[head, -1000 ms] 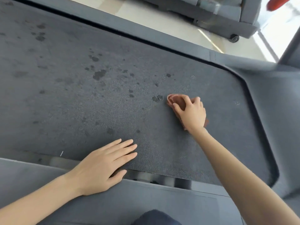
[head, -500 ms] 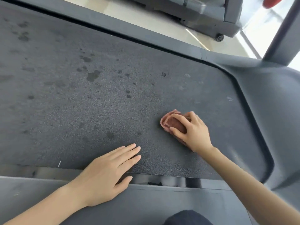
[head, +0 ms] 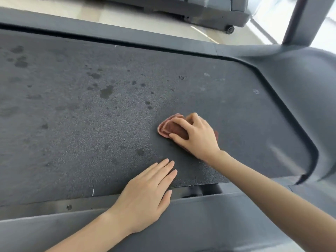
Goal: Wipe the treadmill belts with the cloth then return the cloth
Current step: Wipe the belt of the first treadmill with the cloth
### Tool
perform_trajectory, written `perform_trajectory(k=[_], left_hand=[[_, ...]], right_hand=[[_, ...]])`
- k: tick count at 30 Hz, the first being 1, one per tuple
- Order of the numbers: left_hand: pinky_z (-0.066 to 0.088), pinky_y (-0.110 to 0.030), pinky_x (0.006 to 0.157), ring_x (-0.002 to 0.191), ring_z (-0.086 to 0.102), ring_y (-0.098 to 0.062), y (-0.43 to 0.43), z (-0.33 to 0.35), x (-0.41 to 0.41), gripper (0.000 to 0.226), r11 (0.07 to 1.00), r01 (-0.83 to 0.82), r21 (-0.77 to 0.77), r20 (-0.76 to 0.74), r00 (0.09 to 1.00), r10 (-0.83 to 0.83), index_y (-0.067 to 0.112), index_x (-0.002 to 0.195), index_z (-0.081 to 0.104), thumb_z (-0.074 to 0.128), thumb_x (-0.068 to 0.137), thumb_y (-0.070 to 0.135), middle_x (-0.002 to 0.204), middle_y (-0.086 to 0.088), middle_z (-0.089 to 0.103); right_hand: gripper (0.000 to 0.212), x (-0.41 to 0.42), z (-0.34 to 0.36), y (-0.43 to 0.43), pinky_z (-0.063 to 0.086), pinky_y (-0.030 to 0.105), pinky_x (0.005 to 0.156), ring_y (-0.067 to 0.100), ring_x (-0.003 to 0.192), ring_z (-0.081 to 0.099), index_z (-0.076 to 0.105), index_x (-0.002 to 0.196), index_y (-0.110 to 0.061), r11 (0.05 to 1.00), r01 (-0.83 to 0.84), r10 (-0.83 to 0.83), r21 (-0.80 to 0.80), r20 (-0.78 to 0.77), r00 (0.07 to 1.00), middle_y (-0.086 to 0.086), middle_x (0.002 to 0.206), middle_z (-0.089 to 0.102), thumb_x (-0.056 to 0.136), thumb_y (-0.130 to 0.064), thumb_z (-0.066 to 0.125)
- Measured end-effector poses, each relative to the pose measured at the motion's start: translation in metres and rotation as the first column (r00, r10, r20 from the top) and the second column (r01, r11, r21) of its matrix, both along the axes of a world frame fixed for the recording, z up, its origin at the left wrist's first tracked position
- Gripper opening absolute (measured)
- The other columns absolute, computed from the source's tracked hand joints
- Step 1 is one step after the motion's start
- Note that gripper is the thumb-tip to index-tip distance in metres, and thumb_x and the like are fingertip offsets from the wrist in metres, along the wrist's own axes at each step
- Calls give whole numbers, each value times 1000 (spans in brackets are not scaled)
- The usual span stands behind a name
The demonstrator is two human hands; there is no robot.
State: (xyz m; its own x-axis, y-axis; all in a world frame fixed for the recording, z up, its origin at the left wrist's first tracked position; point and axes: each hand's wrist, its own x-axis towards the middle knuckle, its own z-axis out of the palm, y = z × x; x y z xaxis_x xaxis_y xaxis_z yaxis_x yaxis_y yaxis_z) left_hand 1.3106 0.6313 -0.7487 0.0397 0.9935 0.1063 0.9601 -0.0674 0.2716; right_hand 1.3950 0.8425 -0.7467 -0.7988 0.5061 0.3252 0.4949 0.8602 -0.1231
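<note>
Two hands: the left hand is lying nearer to the camera and the right hand is reaching farther out, both on one treadmill.
Near side rail: it is running left to right across the bottom of the view, grey and smooth.
Left hand: it is resting flat with the palm down, heel on the rail and straight fingers lying close together on the belt's near edge, pointing up and to the right.
Treadmill belt: it is stretching left to right, dark and grainy.
Cloth: this reddish-brown cloth is lying bunched on the belt, right of the middle, just beyond the left fingertips. Its long axis is running roughly along the belt, slightly tilted, with the folded rounded end pointing left; a small corner is showing at the hand's right side.
Right hand: it is pressing down on the cloth, fingers curling over the top and the thumb hugging the near edge.
Damp spots: they are dotting the belt left of the cloth.
Motor cover: it is curving round the belt's right end.
Far side rail: it is bordering the belt's far edge.
Upright post: it is rising at the top right.
Second treadmill: it is standing on the pale floor beyond.
</note>
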Motion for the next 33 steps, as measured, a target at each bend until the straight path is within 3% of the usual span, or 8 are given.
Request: perform_trajectory(k=[3, 6, 9, 13, 20, 25, 29, 33], left_hand=[[43, -41, 101, 127, 48, -17, -8, -2, -6, 48, 999, 35, 6, -1, 999, -35, 13, 124, 62, 36, 88, 33, 135, -4, 54], [36, -37, 108, 131, 43, -18, -28, -4, -15, 48, 998, 59, -6, 16, 998, -58, 14, 128, 58, 36, 90, 35, 139, -3, 50], [28, -37, 107, 133, 41, -20, -49, -5, -26, 49, 998, 56, -10, 19, 998, -56, 14, 129, 57, 36, 91, 37, 140, -4, 49], [38, -41, 107, 131, 45, -20, -61, 0, -26, 49, 999, 47, -4, -37, 998, -47, 14, 124, 62, 36, 90, 38, 134, -5, 56], [34, -39, 110, 134, 40, -18, -93, 6, -38, 49, 990, 140, -10, -41, 989, -140, 16, 129, 57, 39, 91, 40, 138, -2, 52], [23, -40, 110, 138, 33, -19, -127, 3, -102, 56, 994, -109, -24, -48, 993, 107, 11, 134, 51, 36, 91, 42, 145, -4, 43], [17, -41, 113, 140, 26, -17, -157, 3, -155, 70, 937, -325, -126, -127, 942, 310, 12, 141, 41, 20, 91, 56, 150, -1, 33], [16, -42, 113, 142, 18, -12, -181, -1, -179, 74, 894, -415, -169, -102, 909, 404, 15, 142, 39, 11, 92, 62, 152, 6, 28]], right_hand=[[45, 38, 4, -8, 50, 37, 70, 28, 80, 58, 65, 117, -24, 996, -75, 71, 44, 89, 994, 9, 96, 57, 79, -49, 68], [45, 89, 14, 6, 51, 41, 70, 33, 84, 58, 62, 120, -27, 967, 254, -255, 20, 110, 961, 10, 97, 55, 81, -48, 67], [44, 117, 17, 9, 48, 40, 74, 35, 90, 56, 58, 122, -32, 813, 580, -572, -50, 113, 812, 10, 97, 48, 83, -53, 60], [42, 82, 9, -19, 47, 40, 74, 36, 91, 55, 57, 119, -30, 780, 625, -620, -32, 102, 778, 11, 99, 47, 86, -55, 55], [44, -27, 9, -98, 46, 40, 70, 36, 87, 55, 59, 120, -24, 944, 327, -322, -40, 85, 943, 14, 101, 50, 85, -50, 60], [40, -54, 3, -155, 50, 39, 67, 32, 76, 54, 65, 114, -22, 1000, 26, -26, 2, 48, 999, 14, 94, 55, 82, -47, 61], [45, -14, 7, -137, 49, 35, 74, 25, 86, 53, 59, 123, -29, 927, -373, 375, -42, 127, 918, 10, 100, 54, 86, -54, 53], [43, 10, 20, -98, 49, 34, 74, 18, 89, 47, 50, 126, -33, 851, -513, 525, -114, 201, 827, 3, 105, 43, 89, -54, 50]])
